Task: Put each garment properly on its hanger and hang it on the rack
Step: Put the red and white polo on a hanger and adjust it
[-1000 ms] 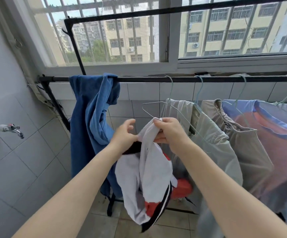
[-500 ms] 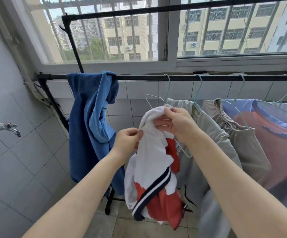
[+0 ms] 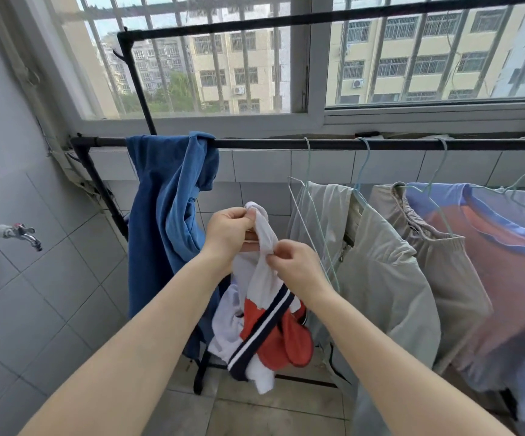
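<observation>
Spanning the tiled wall under the barred window, the black metal clothes rack already carries several finished pieces: a pale grey-green jacket, a beige elastic-waist garment and a lilac top with a salmon-pink front, each on its own thin wire hanger hooked over the bar. At the left end a large blue cotton garment is only thrown over the bar with no hanger showing, so it looks unfinished. A bare pale wire hanger hangs from the bar just right of the hands, against the jacket, apparently waiting for the next piece.

In front of the rack, between the blue garment and the jacket, the white garment with red panels and a navy stripe dangles bunched from both hands, not yet on any hanger. The left hand is closed around its upper white edge, fingers curled tight. The right hand pinches a fold of the same white cloth lower down between thumb and fingertips, the rest of the fingers tucked in.

By this judgement three pieces are done, one is mid-handling, and the blue one remains.
</observation>
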The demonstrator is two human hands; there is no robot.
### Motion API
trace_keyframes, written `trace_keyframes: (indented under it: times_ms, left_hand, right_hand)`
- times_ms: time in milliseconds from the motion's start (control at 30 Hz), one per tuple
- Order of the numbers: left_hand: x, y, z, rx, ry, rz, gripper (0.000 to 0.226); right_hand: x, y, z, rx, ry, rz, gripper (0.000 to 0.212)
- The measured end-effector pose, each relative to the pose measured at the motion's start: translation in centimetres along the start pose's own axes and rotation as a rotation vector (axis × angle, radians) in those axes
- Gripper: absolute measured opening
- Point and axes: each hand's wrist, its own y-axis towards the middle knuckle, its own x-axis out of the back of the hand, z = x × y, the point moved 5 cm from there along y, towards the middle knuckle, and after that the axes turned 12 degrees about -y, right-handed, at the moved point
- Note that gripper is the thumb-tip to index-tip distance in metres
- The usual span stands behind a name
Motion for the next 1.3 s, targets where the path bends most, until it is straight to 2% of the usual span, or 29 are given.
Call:
trace_keyframes:
  times_ms: [100, 167, 233, 333, 433, 467, 500, 567, 633, 700, 833, 933, 1000, 1033, 1100, 1133, 1167, 1200, 1267, 1300]
  left_hand:
    - [1.9, 0.5, -0.1, -0.007, -0.039, -0.104, 0.023]
    - [3.4, 0.9, 0.2, -0.001, -0.03, -0.165, 0.023]
    - [4.3, 1.3, 0.6, 0.001, 0.029, -0.206, 0.024]
    - [4.4, 1.7, 0.5, -0.049, 0.065, -0.242, 0.032]
    - [3.0, 2.1, 0.1, -0.089, 0.042, -0.197, 0.036]
    - [2.2, 2.0, -0.1, -0.095, 0.03, -0.165, 0.034]
    - [1.4, 1.9, -0.3, -0.098, 0.016, -0.135, 0.031]
    - [-0.1, 1.7, -0.5, -0.083, -0.041, -0.078, 0.028]
    - [-1.2, 1.7, -0.4, -0.048, -0.124, -0.021, 0.027]
    - [-1.4, 1.8, -0.4, -0.035, -0.133, 0.001, 0.027]
    - [1.6, 3.1, -0.5, -0.074, 0.014, -0.129, 0.023]
    - [4.4, 3.9, 0.8, -0.035, 0.091, -0.223, 0.019]
    - [5.5, 4.2, 1.6, -0.022, 0.153, -0.284, 0.018]
    - [6.0, 4.4, 1.8, -0.024, 0.182, -0.306, 0.019]
    - [6.5, 4.7, 2.2, -0.017, 0.234, -0.316, 0.02]
    - [6.3, 4.7, 2.4, 0.0, 0.243, -0.29, 0.019]
    - [6.0, 4.5, 2.5, 0.025, 0.238, -0.242, 0.016]
    - [5.2, 3.9, 2.4, 0.041, 0.229, -0.16, 0.023]
    - [3.1, 2.6, 2.1, 0.037, 0.233, 0.087, 0.058]
    - [1.7, 1.6, 1.8, 0.023, 0.281, 0.231, 0.066]
  right_hand:
    - [1.3, 0.9, -1.2, -0.161, 0.387, -0.023, 0.023]
    - [2.6, 1.9, -2.7, -0.226, 0.445, -0.062, 0.024]
    - [4.2, 2.6, -4.0, -0.256, 0.325, -0.15, 0.019]
    - [5.7, 2.8, -5.0, -0.252, -0.022, -0.212, 0.014]
    - [5.5, 2.0, -3.9, -0.102, -0.179, -0.236, 0.003]
    - [5.0, 1.8, -3.3, -0.029, -0.181, -0.219, 0.01]
    - [4.1, 1.5, -2.7, 0.043, -0.178, -0.135, 0.016]
    - [1.2, 0.9, -2.1, 0.121, -0.262, 0.138, 0.025]
    - [-0.9, 0.4, -2.5, 0.128, -0.372, 0.254, 0.021]
    - [-1.2, 0.5, -3.2, 0.097, -0.321, 0.203, 0.012]
    - [1.0, 1.5, -2.7, 0.005, -0.021, 0.082, 0.029]
    - [3.3, 1.8, -0.6, 0.048, 0.141, -0.054, 0.027]
    - [4.6, 1.9, 0.8, 0.1, 0.152, -0.114, 0.023]
    - [4.9, 2.0, 1.5, 0.127, 0.121, -0.076, 0.022]
    - [4.5, 2.1, 2.3, 0.137, 0.04, 0.132, 0.022]
    - [4.4, 2.2, 2.3, 0.125, 0.026, 0.2, 0.023]
    - [4.5, 2.4, 2.3, 0.109, 0.041, 0.194, 0.024]
    - [4.9, 2.7, 2.1, 0.087, 0.07, 0.132, 0.025]
    - [5.6, 3.2, 1.9, 0.05, 0.089, 0.001, 0.026]
    - [5.8, 3.4, 2.1, 0.046, 0.079, -0.029, 0.027]
